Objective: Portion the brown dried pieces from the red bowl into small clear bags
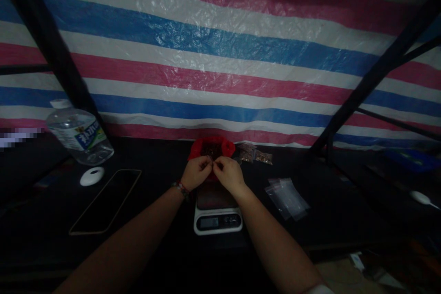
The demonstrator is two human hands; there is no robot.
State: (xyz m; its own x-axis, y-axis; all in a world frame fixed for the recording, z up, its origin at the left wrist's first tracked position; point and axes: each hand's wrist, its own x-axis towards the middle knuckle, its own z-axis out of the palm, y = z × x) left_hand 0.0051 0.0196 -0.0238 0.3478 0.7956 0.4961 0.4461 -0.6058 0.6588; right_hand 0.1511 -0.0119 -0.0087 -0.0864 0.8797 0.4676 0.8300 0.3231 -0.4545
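At frame centre, something too small to identify is pinched between left hand (196,172) and right hand (229,172) above the scale (217,220); it is best kept over the red bag (212,148).

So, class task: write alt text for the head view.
Two hands, left hand and right hand, pinch something small together above a digital scale, before a red bag. A water bottle, phone and clear bags lie around.

Can't really tell what's pinched here
Whatever the left hand (197,171) & right hand (228,172) pinch is too small/dark; far-left patch (20,138) is blurred.
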